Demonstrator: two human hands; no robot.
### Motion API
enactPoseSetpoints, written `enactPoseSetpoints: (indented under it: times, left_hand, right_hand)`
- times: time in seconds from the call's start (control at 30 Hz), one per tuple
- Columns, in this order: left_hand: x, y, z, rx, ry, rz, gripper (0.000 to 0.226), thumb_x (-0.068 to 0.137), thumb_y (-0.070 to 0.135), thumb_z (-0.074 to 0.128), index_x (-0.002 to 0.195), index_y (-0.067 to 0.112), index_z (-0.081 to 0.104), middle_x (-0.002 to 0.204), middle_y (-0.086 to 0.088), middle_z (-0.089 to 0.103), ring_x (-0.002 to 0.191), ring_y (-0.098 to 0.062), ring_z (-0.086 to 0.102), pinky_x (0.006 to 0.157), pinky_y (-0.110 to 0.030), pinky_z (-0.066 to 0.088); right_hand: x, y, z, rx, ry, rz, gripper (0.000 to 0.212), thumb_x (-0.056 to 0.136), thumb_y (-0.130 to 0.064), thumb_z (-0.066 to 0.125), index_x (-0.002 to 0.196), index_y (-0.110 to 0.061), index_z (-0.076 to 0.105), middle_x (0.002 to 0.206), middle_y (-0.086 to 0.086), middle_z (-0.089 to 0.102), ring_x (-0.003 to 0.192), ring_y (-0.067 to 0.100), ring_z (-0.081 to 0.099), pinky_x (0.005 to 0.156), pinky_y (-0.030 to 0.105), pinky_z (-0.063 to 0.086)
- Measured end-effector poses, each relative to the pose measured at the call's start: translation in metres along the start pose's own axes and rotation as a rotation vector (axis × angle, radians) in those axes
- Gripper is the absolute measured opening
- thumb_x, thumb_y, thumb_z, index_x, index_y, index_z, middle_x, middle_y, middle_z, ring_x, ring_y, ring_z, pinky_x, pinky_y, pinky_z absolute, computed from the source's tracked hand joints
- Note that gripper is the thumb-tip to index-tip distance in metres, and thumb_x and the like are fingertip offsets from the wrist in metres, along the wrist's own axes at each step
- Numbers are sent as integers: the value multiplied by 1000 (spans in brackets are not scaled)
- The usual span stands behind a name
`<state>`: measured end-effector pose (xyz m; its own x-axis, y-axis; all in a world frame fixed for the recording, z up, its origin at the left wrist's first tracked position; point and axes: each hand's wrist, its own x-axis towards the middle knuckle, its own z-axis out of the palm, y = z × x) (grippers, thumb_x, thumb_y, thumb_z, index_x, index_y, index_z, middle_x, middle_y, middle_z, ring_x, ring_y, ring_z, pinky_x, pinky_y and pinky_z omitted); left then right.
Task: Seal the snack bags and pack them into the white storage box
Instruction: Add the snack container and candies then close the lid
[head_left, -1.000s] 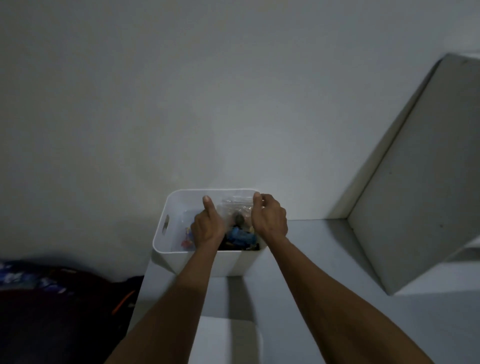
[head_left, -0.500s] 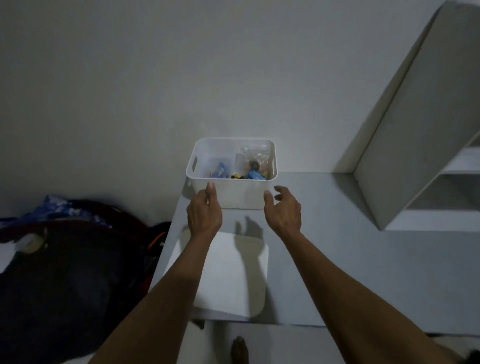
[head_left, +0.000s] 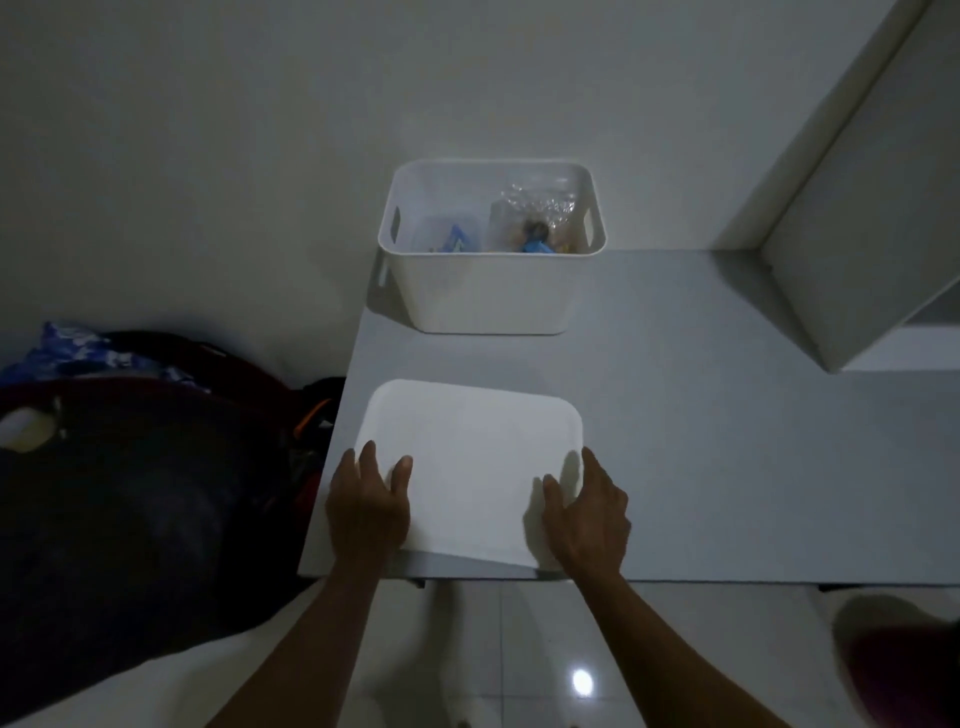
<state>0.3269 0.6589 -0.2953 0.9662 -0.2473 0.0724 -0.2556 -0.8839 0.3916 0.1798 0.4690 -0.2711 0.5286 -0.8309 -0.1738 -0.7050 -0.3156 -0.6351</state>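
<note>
The white storage box (head_left: 491, 296) stands at the table's far left, against the wall. Inside it lie a clear snack bag (head_left: 535, 213) on the right and a blue pack (head_left: 454, 240) on the left. A flat white lid (head_left: 472, 467) lies near the table's front edge. My left hand (head_left: 369, 504) grips the lid's near left corner, thumb on top. My right hand (head_left: 587, 514) grips the near right corner, with fingers along the side edge. The lid's near edge looks slightly raised, with a shadow beneath it.
The grey table (head_left: 701, 441) stretches to the right. A white shelf panel (head_left: 872, 208) leans in at the far right. Dark bags (head_left: 130, 493) and a blue patterned item (head_left: 78, 353) sit to the left of the table. Tiled floor (head_left: 493, 649) lies below.
Both hands left the box, drew back toward me and came down onto the lid's near corners. The view has tilted down, and the box stays in place.
</note>
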Motion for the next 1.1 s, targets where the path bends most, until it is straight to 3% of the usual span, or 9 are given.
enactPoseSetpoints:
  times: [0.2, 0.37, 0.47, 0.57, 0.77, 1.1]
  left_hand:
    - [3, -26, 26, 84, 42, 98, 60, 95, 46, 55, 129, -3, 57, 129, -33, 54, 115, -46, 56, 90, -52, 48]
    - [2, -24, 26, 43, 79, 24, 62, 92, 55, 48, 126, 5, 60, 125, -24, 57, 110, -43, 55, 83, -50, 46]
    - [7, -19, 19, -5, 61, -81, 66, 92, 60, 44, 136, 11, 51, 132, -19, 52, 120, -41, 45, 96, -54, 38]
    - [6, -15, 11, -69, 24, -170, 68, 91, 58, 51, 143, 16, 41, 142, -14, 44, 131, -37, 33, 106, -53, 28]
    - [-9, -18, 2, -82, 9, -220, 66, 89, 55, 57, 141, 16, 45, 139, -15, 46, 127, -39, 36, 103, -52, 31]
    - [-5, 0, -21, -199, -29, -225, 73, 85, 51, 65, 143, 12, 42, 141, -16, 45, 126, -39, 40, 100, -52, 38]
  right_hand:
    - [-1, 8, 36, -72, 96, -28, 69, 92, -54, 52, 150, -23, 31, 145, 3, 46, 136, 26, 32, 108, 50, 28]
    - [-3, 5, 39, 103, 101, 3, 71, 90, -45, 63, 149, -22, 32, 145, 6, 46, 137, 27, 31, 110, 49, 28]
    - [-3, 2, 35, 198, 64, 40, 73, 88, -43, 66, 150, -22, 32, 146, 6, 46, 140, 27, 29, 112, 48, 28]
    - [1, 4, 29, 281, 38, 61, 75, 86, -43, 69, 148, -21, 35, 145, 9, 49, 137, 32, 39, 111, 51, 36]
    - [2, 6, 14, 400, -11, 42, 70, 88, -29, 72, 147, -9, 39, 149, 9, 47, 137, 26, 43, 111, 34, 34]
    - [0, 4, -5, 442, 0, 86, 70, 84, -27, 77, 144, -9, 44, 146, 9, 50, 133, 28, 47, 110, 40, 40]
